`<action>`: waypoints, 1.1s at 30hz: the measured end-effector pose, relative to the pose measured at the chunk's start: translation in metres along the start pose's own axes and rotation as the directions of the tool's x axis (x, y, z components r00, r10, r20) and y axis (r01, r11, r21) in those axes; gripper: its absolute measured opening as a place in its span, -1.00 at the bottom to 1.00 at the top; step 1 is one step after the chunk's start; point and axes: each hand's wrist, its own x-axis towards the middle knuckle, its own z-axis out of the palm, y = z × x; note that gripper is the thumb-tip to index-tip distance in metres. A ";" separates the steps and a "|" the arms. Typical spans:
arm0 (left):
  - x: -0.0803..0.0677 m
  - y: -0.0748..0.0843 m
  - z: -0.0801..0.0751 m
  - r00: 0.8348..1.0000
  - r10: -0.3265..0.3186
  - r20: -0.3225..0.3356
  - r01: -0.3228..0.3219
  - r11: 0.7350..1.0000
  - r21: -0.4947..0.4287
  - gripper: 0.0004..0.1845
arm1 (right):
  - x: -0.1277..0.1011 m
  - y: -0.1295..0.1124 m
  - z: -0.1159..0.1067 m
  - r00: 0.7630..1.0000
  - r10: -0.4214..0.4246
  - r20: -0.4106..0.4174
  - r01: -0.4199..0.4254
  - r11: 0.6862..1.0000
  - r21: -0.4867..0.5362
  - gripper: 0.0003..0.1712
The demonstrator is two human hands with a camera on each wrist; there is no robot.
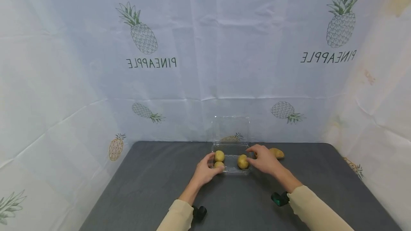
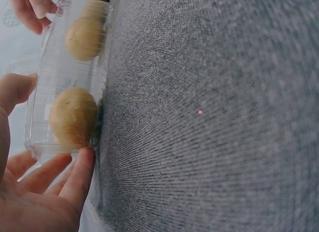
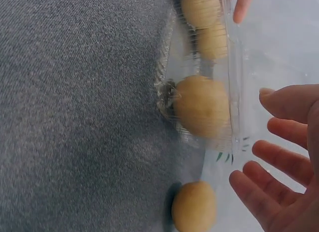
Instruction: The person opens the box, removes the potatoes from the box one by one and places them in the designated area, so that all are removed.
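Observation:
A clear plastic clamshell container (image 1: 232, 170) sits on the table with its lid (image 1: 230, 127) standing up at the back. Potatoes lie inside: one at the back left (image 1: 219, 155), one at the front left (image 1: 219, 165) and one on the right side (image 1: 243, 162). My left hand (image 1: 204, 171) holds the container's left end, fingers against the outer wall and thumb at the rim; the left wrist view shows the fingertips (image 2: 85, 154) low on the wall. Beside the right end, my right hand (image 1: 264, 159) has its fingers spread and holds nothing.
Another potato (image 1: 277, 153) lies on the table to the right of the container, partly behind my right hand. The dark grey table (image 1: 154, 188) ends at the back against a white cloth (image 1: 205, 45) printed with pineapples, which also hangs at both sides.

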 end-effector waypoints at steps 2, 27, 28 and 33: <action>0.000 0.000 0.000 1.000 0.001 0.000 -0.001 1.000 0.000 -0.19 | 0.001 -0.001 0.003 1.000 0.018 0.011 -0.018 1.000 0.006 -0.62; 0.000 -0.002 0.003 1.000 -0.002 0.004 0.002 1.000 -0.012 -0.18 | 0.021 0.005 0.024 0.988 0.087 0.129 -0.085 0.996 -0.016 -0.54; 0.000 -0.002 0.003 1.000 -0.002 0.006 0.002 1.000 -0.017 -0.17 | 0.021 0.006 0.025 0.988 0.090 0.129 -0.089 0.996 -0.014 -0.54; 0.001 -0.003 0.003 1.000 0.003 -0.002 -0.003 1.000 -0.023 -0.17 | 0.024 0.008 0.029 0.983 0.113 0.142 -0.114 0.993 -0.004 -0.46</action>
